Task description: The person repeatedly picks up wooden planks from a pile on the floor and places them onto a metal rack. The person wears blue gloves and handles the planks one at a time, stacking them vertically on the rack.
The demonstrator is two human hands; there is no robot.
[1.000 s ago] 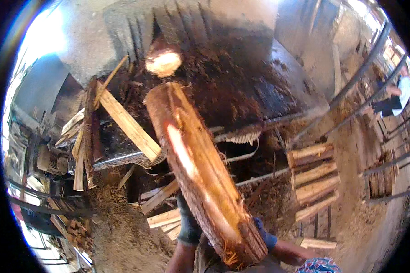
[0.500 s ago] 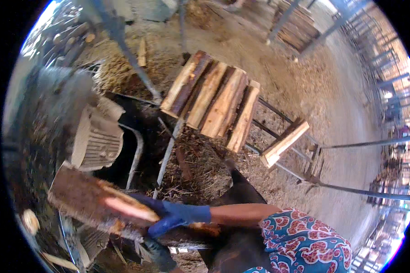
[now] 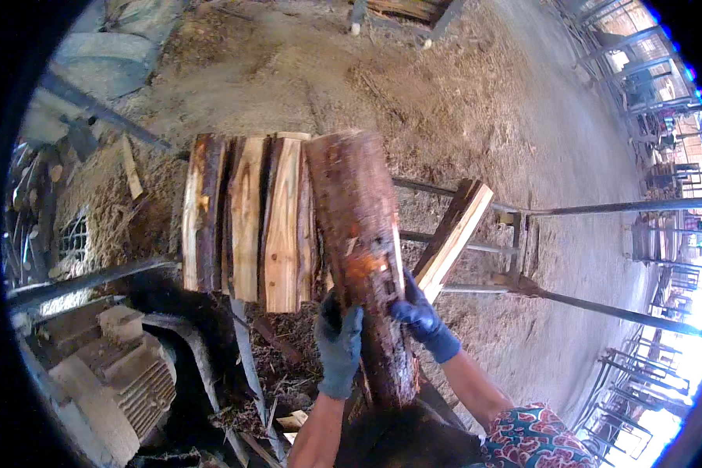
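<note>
"Scrap-strewn bare ground [image 3: 476,101] spreads beyond a grey rack [image 3: 624,207], where pale-faced timbers [image 3: 282,226] lie in a row at left. What occupies the person?"

"Positioning, by the look of it: a bark-covered log [image 3: 355,195] is held just right of the row, far end pointing away. Whether it rests on the rack or hangs above cannot be told."

"And the hands?"

"The left hand [image 3: 340,343], in a grey-green glove, curls against the log's left side; the right hand [image 3: 423,316], gloved in blue, clasps the opposite side. Together they pinch its nearer half."

"What would the next move call for?"

"Probably a steady two-handed grip, the log kept level and fingers clear of its underside; the far end, without a hand on it, could dip."

"How does the log look?"

"Thick and rough, reddish-brown bark uppermost, an orange patch around mid-length, a thin pale strip along its right edge. Its underside is hidden."
</note>
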